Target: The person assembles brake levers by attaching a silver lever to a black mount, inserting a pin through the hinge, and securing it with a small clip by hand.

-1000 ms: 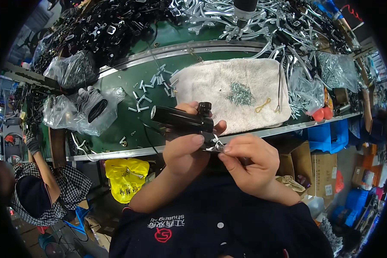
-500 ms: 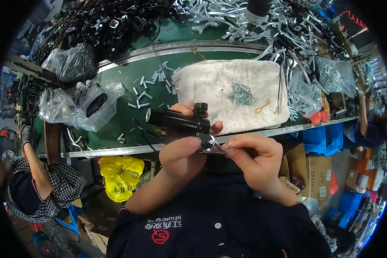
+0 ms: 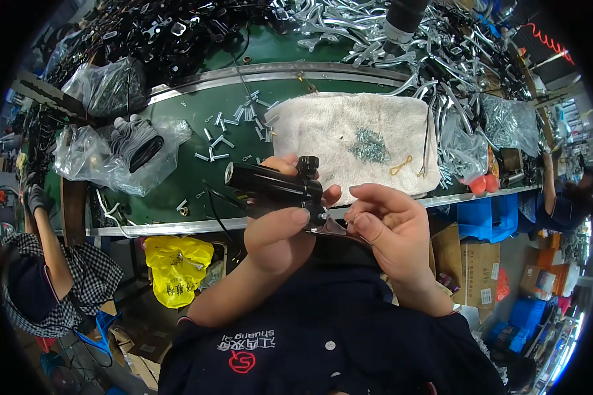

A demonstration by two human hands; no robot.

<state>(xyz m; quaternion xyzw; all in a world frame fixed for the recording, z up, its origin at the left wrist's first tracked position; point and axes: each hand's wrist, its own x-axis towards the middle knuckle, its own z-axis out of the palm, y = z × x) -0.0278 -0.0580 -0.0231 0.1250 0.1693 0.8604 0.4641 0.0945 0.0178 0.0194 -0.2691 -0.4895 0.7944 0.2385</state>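
My left hand (image 3: 280,237) is closed around a black tubular part (image 3: 267,181), with its thumb along the near side. A short black knob (image 3: 308,164) stands up from the part's far side, and a silver lever-like piece (image 3: 327,226) sticks out at its right end. My right hand (image 3: 392,230) is beside that silver piece, thumb and forefinger pinched together. A thin bit of metal seems to show at the fingertips, too small to name. Under and beyond my hands, a white towel (image 3: 309,118) bears a heap of small metal pins (image 3: 370,146) and a brass-coloured clip (image 3: 400,165).
Silver pins (image 3: 221,141) lie loose on the green bench (image 3: 171,164). A grey glove (image 3: 135,141) rests on clear plastic. Silver levers (image 3: 356,33) and black parts (image 3: 152,33) pile up at the back. Below the metal edge hangs a yellow bag (image 3: 175,270). Co-workers sit at both sides.
My right fingertips have shifted slightly, and the forefinger has lifted a little off the silver piece. My left hand keeps its hold on the black part. The co-worker's arm at left has moved slightly.
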